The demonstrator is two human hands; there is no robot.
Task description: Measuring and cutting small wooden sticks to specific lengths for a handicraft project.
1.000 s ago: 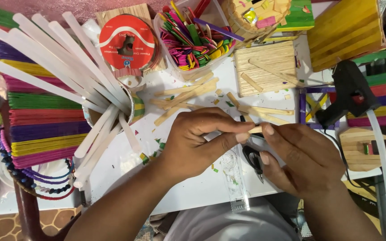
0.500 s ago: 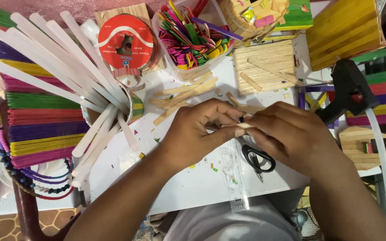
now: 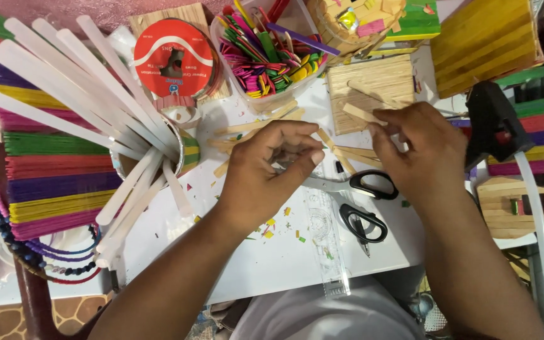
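Over the white counter [image 3: 253,264] the hands have drawn apart — the right hand [image 3: 420,154] now pinches a plain wooden stick [image 3: 361,113] near the stick panel [image 3: 373,88]. The left hand [image 3: 272,167] hovers curled, its grip seemingly empty, above the scissors [image 3: 360,201] — the joined hold of a moment ago is over.

sticks [image 3: 347,154]: pale matt wood | scissors [image 3: 354,201]: shiny metal, glossy black plastic handles | ruler [image 3: 325,242]: clear plastic | table [image 3: 266,264]: smooth white

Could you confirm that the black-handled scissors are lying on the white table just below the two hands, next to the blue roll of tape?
Not quite: the roll of tape is red, not blue, and it sits well above the scissors, as the head view shows. The scissors do lie on the white table just below the left hand and right hand.
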